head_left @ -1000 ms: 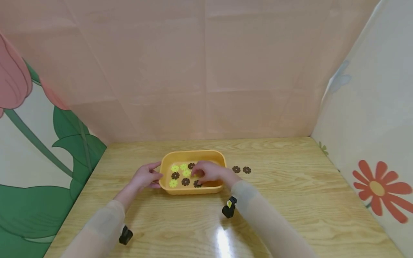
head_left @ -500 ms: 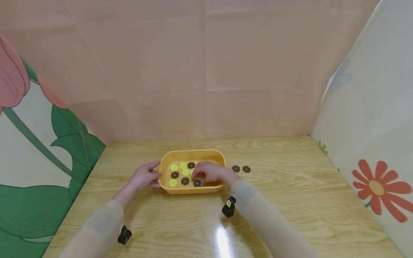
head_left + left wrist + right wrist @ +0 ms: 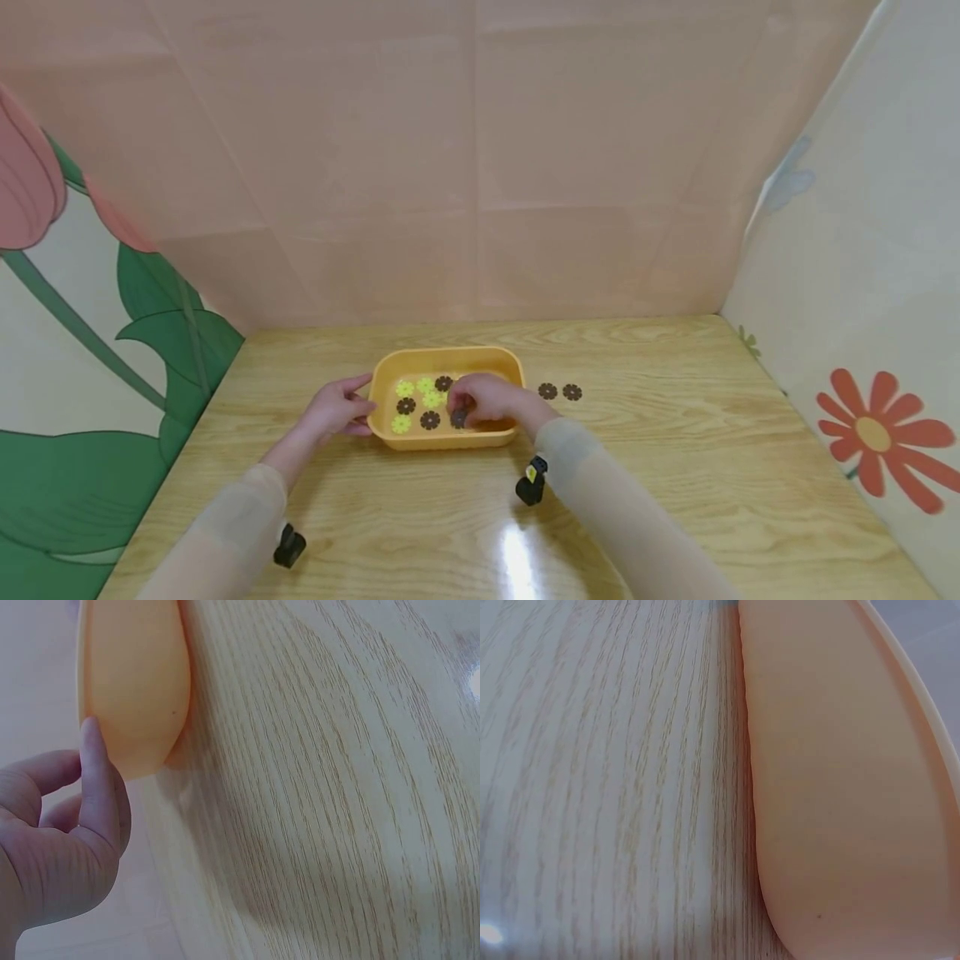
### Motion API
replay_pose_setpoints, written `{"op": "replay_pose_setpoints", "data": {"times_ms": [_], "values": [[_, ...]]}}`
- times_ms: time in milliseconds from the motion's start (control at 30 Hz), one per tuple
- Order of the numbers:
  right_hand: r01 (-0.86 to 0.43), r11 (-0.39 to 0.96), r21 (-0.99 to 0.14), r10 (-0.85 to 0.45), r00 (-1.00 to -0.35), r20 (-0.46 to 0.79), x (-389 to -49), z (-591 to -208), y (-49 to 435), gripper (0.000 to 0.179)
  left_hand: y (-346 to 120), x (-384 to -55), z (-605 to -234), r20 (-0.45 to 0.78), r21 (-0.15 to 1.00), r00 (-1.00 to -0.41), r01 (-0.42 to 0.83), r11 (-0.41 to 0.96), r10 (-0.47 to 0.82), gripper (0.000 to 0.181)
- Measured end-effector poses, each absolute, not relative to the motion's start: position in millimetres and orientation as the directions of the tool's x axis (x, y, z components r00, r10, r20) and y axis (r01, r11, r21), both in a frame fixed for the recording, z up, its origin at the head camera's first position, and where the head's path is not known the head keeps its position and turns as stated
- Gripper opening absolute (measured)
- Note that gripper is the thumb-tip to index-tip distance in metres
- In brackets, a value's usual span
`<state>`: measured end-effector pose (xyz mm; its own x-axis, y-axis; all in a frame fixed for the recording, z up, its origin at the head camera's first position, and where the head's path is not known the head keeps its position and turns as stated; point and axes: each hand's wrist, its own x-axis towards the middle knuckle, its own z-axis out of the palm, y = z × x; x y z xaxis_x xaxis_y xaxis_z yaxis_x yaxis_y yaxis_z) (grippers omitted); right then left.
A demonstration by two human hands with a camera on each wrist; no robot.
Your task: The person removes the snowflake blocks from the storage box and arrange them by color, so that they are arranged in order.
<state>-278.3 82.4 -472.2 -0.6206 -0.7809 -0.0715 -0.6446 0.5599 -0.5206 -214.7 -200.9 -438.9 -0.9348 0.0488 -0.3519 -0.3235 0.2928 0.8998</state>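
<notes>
A yellow plastic tub (image 3: 450, 445) stands on the table, with several yellow flower-shaped discs (image 3: 401, 424) and brown flower-shaped discs (image 3: 430, 420) lying in it. My left hand (image 3: 339, 408) is at the tub's left end. In the left wrist view its fingers (image 3: 94, 772) are fairly straight and touch the tub's wall (image 3: 139, 682) near the rim. My right hand (image 3: 486, 398) reaches into the tub and pinches a brown flower-shaped disc (image 3: 458, 418), which looks tilted. The right wrist view shows the tub's outer side (image 3: 840, 787); the right hand is out of that picture.
Two more brown flower-shaped discs (image 3: 559, 392) lie on the wooden table (image 3: 675, 433) to the right of the tub. A plain pink sheet (image 3: 480, 167) hangs behind the table, and flower-printed panels (image 3: 862, 292) stand at both sides.
The brown disc under my right fingertips has gone from lying flat to looking tilted and gripped. My left hand and the tub stay where they were.
</notes>
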Motion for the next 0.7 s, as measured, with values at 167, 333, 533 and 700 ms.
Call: {"op": "replay_pose_setpoints", "data": {"times_ms": [167, 333, 533, 700], "values": [[-0.626, 0.592, -0.507, -0.756, -0.649, -0.081, -277, -469, 82, 0.026, -200, -214, -437, -0.353, 0.9, -0.934, -0.324, 0.293, 0.05, 0.066], [-0.624, 0.622, -0.473, -0.738, -0.669, -0.09, -277, -468, 83, 0.024, -201, -215, -437, -0.354, 0.896, -0.934, -0.324, 0.303, 0.048, 0.065], [-0.609, 0.64, -0.468, -0.719, -0.69, -0.085, -277, -468, 84, 0.023, -201, -215, -439, -0.355, 0.893, -0.934, -0.323, 0.314, 0.047, 0.065], [-0.561, 0.628, -0.54, -0.691, -0.721, -0.055, -273, -458, 89, 0.026, -201, -216, -440, -0.352, 0.895, -0.935, -0.322, 0.31, 0.046, 0.065]]}}
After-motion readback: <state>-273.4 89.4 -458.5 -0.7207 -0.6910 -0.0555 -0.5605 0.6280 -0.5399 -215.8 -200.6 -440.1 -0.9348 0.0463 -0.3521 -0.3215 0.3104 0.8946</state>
